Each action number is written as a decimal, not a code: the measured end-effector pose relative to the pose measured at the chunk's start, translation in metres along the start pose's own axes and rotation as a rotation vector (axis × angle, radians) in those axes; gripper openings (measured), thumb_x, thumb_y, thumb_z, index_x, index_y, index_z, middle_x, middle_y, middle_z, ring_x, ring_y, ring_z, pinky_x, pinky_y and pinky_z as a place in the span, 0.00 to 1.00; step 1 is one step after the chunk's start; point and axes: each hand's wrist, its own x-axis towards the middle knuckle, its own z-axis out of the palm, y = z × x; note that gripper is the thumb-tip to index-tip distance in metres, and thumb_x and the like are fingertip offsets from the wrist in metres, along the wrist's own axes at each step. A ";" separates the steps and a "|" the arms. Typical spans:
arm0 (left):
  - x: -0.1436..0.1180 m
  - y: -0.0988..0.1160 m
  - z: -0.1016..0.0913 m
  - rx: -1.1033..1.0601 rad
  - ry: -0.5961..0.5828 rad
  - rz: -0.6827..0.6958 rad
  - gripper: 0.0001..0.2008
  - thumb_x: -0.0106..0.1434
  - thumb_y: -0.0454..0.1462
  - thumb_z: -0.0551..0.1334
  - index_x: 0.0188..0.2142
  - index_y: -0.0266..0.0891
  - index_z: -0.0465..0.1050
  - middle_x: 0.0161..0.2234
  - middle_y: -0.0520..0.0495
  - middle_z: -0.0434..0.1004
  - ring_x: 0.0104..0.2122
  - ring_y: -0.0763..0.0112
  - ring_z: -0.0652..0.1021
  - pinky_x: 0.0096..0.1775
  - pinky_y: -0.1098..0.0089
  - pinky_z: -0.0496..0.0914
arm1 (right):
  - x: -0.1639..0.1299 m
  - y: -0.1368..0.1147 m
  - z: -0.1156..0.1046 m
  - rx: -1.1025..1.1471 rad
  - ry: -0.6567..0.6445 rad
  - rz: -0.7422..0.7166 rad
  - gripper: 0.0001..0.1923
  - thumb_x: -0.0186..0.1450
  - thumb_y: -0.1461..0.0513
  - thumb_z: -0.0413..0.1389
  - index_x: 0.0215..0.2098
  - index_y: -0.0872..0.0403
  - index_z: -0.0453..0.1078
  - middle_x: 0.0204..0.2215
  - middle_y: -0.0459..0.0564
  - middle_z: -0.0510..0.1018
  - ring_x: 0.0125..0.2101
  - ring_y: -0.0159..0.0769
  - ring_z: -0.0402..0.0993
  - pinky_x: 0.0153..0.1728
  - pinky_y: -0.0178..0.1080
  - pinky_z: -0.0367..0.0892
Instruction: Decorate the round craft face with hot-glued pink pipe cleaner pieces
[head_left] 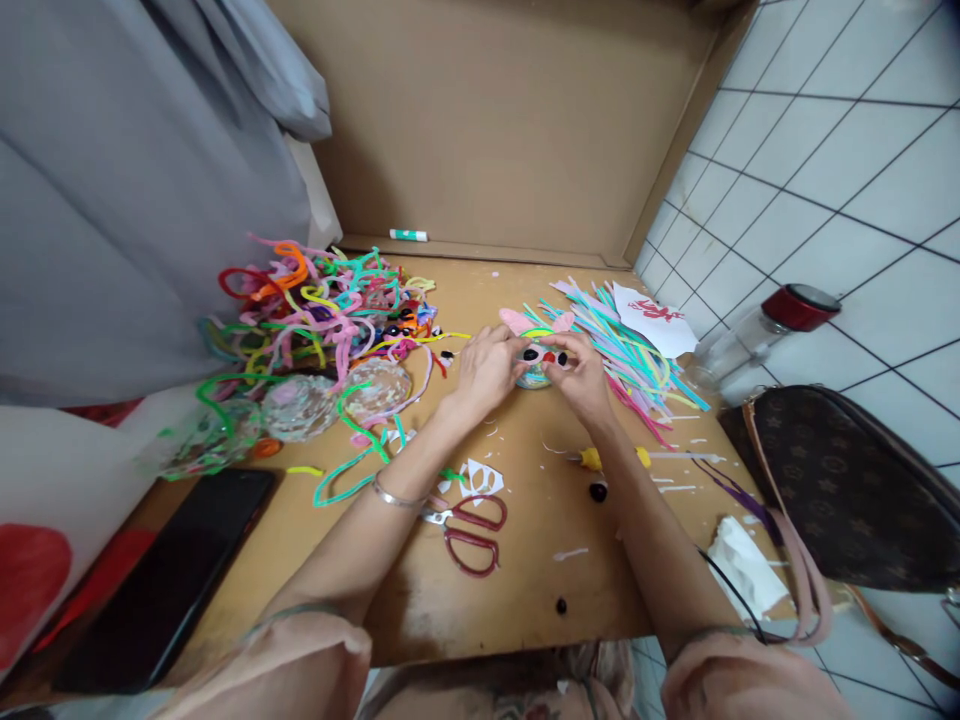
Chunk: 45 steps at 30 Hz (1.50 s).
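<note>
A small craft animal figure [535, 378] stands upright near the middle of the table, with pink ears, a yellow-green band, black oval eyes and a red nose. My left hand [487, 365] is closed on its left side, fingertips by one eye. On the opposite side my right hand [581, 378] pinches it beside the other eye. Both hands cover much of its body. Below my left forearm lie red-handled scissors [475, 535] and cut white paper scraps [480, 480]. A yellow glue gun [591, 459] is partly hidden behind my right forearm.
Tangled pipe cleaners [330, 310] and clear plastic balls [300, 407] crowd the left; straight pipe cleaners [637, 350] lie right. A phone [172, 580] rests at the left edge. A glass bottle [765, 335] and a brown bag [862, 490] stand right. A glue stick [409, 235] lies behind.
</note>
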 end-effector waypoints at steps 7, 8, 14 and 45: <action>0.000 0.000 0.003 -0.010 0.027 0.012 0.17 0.61 0.36 0.64 0.50 0.42 0.77 0.42 0.41 0.76 0.44 0.57 0.73 0.44 0.61 0.67 | -0.002 0.001 0.003 -0.035 -0.002 -0.047 0.11 0.55 0.65 0.59 0.36 0.49 0.78 0.39 0.49 0.74 0.43 0.39 0.70 0.45 0.43 0.68; -0.001 0.000 0.003 -0.006 0.026 0.008 0.17 0.61 0.36 0.64 0.50 0.42 0.77 0.42 0.40 0.76 0.44 0.57 0.73 0.44 0.61 0.67 | -0.002 0.002 0.004 -0.036 -0.002 -0.051 0.11 0.55 0.65 0.59 0.36 0.49 0.78 0.39 0.49 0.73 0.44 0.39 0.70 0.45 0.44 0.68; -0.002 -0.002 0.004 -0.002 0.014 -0.006 0.18 0.62 0.37 0.63 0.52 0.42 0.76 0.42 0.39 0.76 0.44 0.55 0.73 0.44 0.60 0.67 | -0.002 0.006 0.006 -0.030 0.018 -0.078 0.10 0.56 0.64 0.59 0.36 0.49 0.78 0.39 0.50 0.72 0.44 0.41 0.70 0.49 0.46 0.68; 0.004 -0.061 0.025 -1.269 -0.025 -0.348 0.18 0.50 0.36 0.68 0.41 0.36 0.70 0.41 0.45 0.76 0.38 0.72 0.76 0.44 0.66 0.69 | -0.002 0.005 0.008 -0.205 0.075 -0.102 0.09 0.56 0.64 0.57 0.34 0.50 0.77 0.37 0.50 0.70 0.41 0.42 0.69 0.45 0.47 0.68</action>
